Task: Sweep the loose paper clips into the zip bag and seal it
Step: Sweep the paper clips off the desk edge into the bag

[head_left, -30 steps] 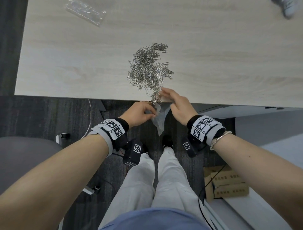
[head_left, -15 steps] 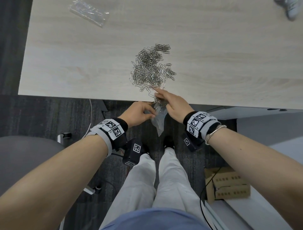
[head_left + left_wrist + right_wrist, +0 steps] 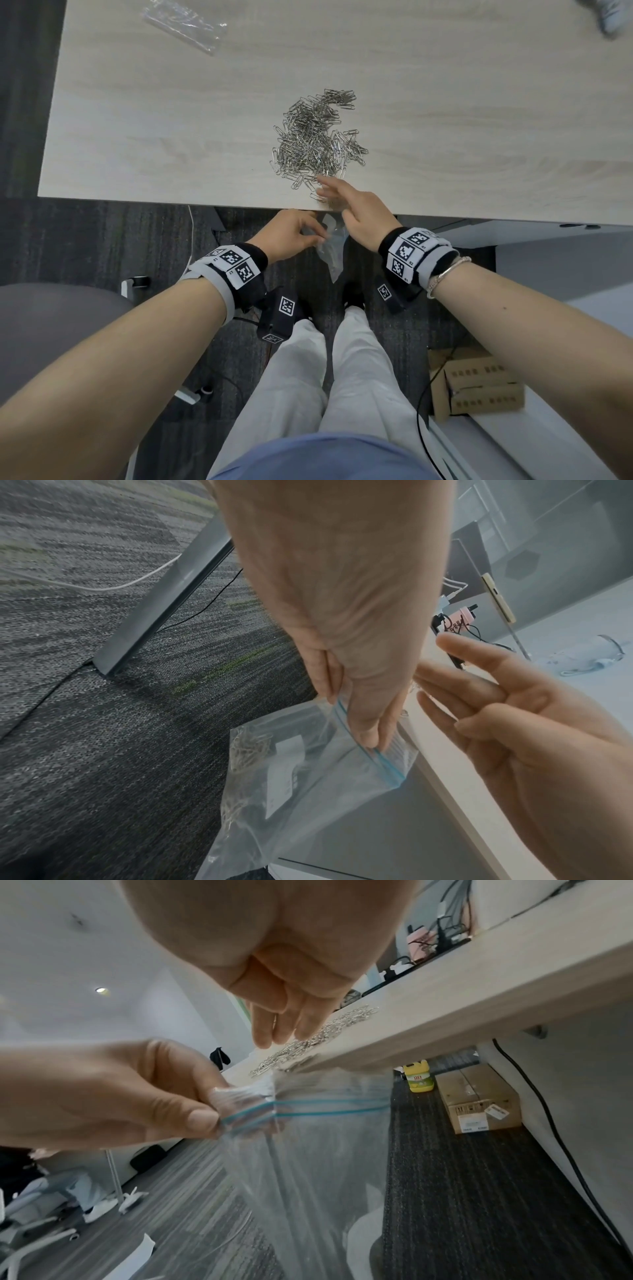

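A heap of silver paper clips [image 3: 317, 140] lies on the pale wood-grain table [image 3: 479, 102], its near fringe trailing toward the front edge; the right wrist view shows the same clips [image 3: 308, 1042] strung along the tabletop just above the bag's mouth. The clear zip bag [image 3: 330, 253] hangs below that edge, over the dark carpet, with its blue-lined zip strip uppermost. In the left wrist view the bag [image 3: 308, 791] already has a clump of clips in its lower part beside a white label. The left hand [image 3: 291, 234] pinches the bag's rim at the zip strip between thumb and fingers, holding it just under the table edge. The right hand [image 3: 356, 209] is released, its fingers straight and slightly spread, reaching over the table edge with the fingertips [image 3: 323, 180] at the nearest clips of the heap; it grasps nothing. At the far left of the table lies a second clear plastic bag [image 3: 185, 22], well apart from the heap. On the floor to the right sit cardboard boxes [image 3: 479, 387], and a yellow bottle [image 3: 418, 1076] stands under the table beside another box.
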{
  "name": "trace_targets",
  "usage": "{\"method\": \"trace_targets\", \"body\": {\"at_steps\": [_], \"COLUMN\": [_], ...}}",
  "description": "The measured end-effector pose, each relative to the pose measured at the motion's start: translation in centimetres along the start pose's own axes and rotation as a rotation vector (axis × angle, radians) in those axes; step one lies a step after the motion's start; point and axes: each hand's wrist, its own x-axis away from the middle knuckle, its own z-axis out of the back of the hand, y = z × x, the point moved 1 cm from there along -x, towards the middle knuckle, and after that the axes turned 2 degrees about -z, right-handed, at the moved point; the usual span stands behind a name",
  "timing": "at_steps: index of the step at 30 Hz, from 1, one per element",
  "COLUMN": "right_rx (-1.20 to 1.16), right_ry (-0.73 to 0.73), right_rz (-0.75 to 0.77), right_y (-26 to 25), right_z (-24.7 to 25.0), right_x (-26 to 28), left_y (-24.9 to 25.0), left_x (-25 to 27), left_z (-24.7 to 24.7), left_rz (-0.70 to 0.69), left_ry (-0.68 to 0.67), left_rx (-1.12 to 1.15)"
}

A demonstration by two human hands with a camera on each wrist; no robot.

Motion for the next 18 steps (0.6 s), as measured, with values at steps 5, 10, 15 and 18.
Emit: {"method": "trace_targets", "body": {"at_steps": [5, 10, 15, 18], "right_rx": [0.197, 0.164, 0.034, 0.024], "right_ry": [-0.127, -0.163, -0.003, 0.153], "right_rz": [-0.005, -0.012, -0.022, -0.069], "right_y": [-0.3, 0.6, 1.0, 1.5], "right_z": [-0.2, -0.4, 0.0, 1.0], "right_x": [-0.6, 1.9, 2.5, 1.9], "left_y": [-0.2, -0.2, 0.0, 0.0], "left_x": [0.0, 0.1, 0.2, 0.2], "left_z": [-0.2, -0.3, -0.4, -0.4], "left_rz": [-0.006, -0.029, -0.057, -0.047], "left_ry": [0.008, 0.004, 0.004, -0.002], "left_rx": [-0.025, -0.024, -0.05, -0.056]}}
